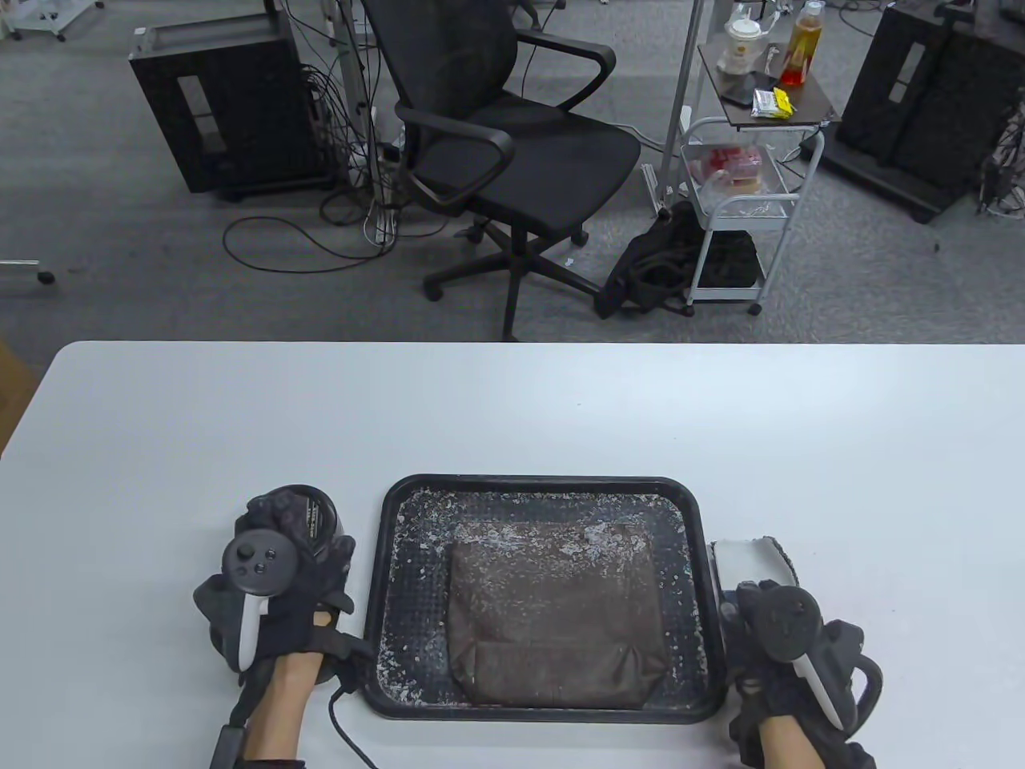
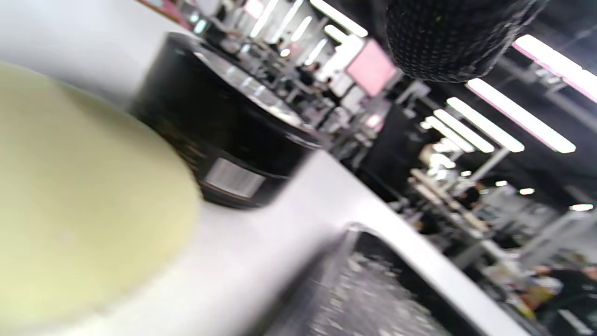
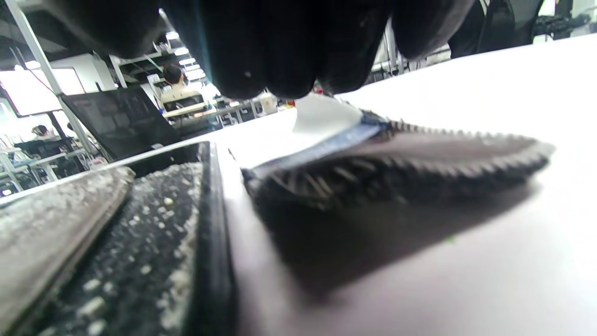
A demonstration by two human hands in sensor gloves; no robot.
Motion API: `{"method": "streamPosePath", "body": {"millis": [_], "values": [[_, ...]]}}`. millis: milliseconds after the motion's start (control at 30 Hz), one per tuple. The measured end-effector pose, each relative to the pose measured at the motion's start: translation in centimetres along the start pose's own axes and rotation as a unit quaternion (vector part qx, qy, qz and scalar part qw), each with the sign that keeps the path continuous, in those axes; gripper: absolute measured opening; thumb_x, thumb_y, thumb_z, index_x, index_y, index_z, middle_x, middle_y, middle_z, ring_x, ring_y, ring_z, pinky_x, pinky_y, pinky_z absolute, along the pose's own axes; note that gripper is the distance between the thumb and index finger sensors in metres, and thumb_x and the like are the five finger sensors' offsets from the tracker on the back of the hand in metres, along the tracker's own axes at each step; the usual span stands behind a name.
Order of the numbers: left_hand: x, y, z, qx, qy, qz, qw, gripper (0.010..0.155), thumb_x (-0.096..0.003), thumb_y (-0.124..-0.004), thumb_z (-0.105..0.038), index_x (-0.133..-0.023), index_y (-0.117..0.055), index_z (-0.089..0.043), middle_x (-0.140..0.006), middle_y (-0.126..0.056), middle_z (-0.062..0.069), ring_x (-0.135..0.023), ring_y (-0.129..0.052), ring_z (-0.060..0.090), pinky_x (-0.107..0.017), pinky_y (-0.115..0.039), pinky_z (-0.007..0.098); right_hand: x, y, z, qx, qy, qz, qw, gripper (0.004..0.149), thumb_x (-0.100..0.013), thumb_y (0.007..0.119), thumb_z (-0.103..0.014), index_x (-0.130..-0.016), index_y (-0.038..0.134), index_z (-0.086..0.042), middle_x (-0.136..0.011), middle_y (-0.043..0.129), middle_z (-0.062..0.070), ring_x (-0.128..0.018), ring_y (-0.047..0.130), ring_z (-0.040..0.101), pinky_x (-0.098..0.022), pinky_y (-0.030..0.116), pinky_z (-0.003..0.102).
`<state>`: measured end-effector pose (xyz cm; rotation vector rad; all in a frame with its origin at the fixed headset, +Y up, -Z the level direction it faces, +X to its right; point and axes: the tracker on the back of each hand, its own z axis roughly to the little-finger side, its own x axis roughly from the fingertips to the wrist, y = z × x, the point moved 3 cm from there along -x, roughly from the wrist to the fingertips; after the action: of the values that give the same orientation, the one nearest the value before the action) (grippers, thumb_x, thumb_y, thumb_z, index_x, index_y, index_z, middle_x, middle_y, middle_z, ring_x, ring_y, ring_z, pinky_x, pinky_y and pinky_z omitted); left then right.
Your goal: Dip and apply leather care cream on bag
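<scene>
Gloved hands resting either side of a black rectangular plastic tray (image 1: 383, 577) on the white table (image 1: 512, 408).

Brown leather bag (image 1: 556, 617) lying flat in the tray, dusted with pale flecks. Left hand (image 1: 272, 593) lying over the round black cream jar (image 2: 219, 135) beside a pale yellow round sponge (image 2: 79, 200); grip not discernible. Right hand (image 1: 789, 649), fingers (image 3: 280, 46) curled downward, resting on the near end of a white-backed, dark-bristled brush (image 3: 396, 158) just right of the tray; hold unclear.
</scene>
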<state>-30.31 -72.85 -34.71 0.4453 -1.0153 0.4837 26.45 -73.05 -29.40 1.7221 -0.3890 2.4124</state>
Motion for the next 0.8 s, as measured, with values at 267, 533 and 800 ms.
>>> {"method": "streamPosePath", "body": {"millis": [267, 533, 800], "values": [[-4.1, 0.6, 1.4, -0.053, 0.027, 0.047, 0.997, 0.101, -0.0344, -0.082, -0.066, -0.102, -0.01, -0.046, -0.111, 0.004, -0.019, -0.111, 0.0, 0.013, -0.084, -0.015, 0.053, 1.0, -1.9, -2.3, -0.023, -0.05, 0.045, 0.997, 0.059, -0.046, 0.069, -0.052, -0.094, 0.084, -0.021, -0.101, 0.079, 0.009, -0.093, 0.079, 0.038, -0.066, 0.063, 0.059], [-6.8, -1.2, -0.5, -0.126, 0.069, 0.097, 0.985, 0.111, -0.0258, -0.083, -0.074, -0.099, -0.004, -0.049, -0.109, 0.01, -0.016, -0.109, 0.007, 0.021, -0.081, -0.009, 0.06, 0.4, -3.2, -1.7, -0.047, -0.053, 0.066, 0.995, 0.058, -0.046, 0.069, -0.052, -0.093, 0.086, -0.022, -0.1, 0.081, 0.008, -0.092, 0.081, 0.037, -0.066, 0.065, 0.059], [-8.2, -3.6, -0.9, -0.18, 0.108, 0.142, 0.967, 0.116, -0.0227, -0.086, -0.075, -0.099, -0.004, -0.047, -0.109, 0.011, -0.014, -0.109, 0.004, 0.025, -0.081, -0.025, 0.063, -0.1, -3.8, -0.1, -0.078, -0.031, 0.077, 0.993, 0.058, -0.046, 0.068, -0.052, -0.092, 0.087, -0.021, -0.099, 0.083, 0.008, -0.091, 0.083, 0.037, -0.065, 0.066, 0.058]]}}
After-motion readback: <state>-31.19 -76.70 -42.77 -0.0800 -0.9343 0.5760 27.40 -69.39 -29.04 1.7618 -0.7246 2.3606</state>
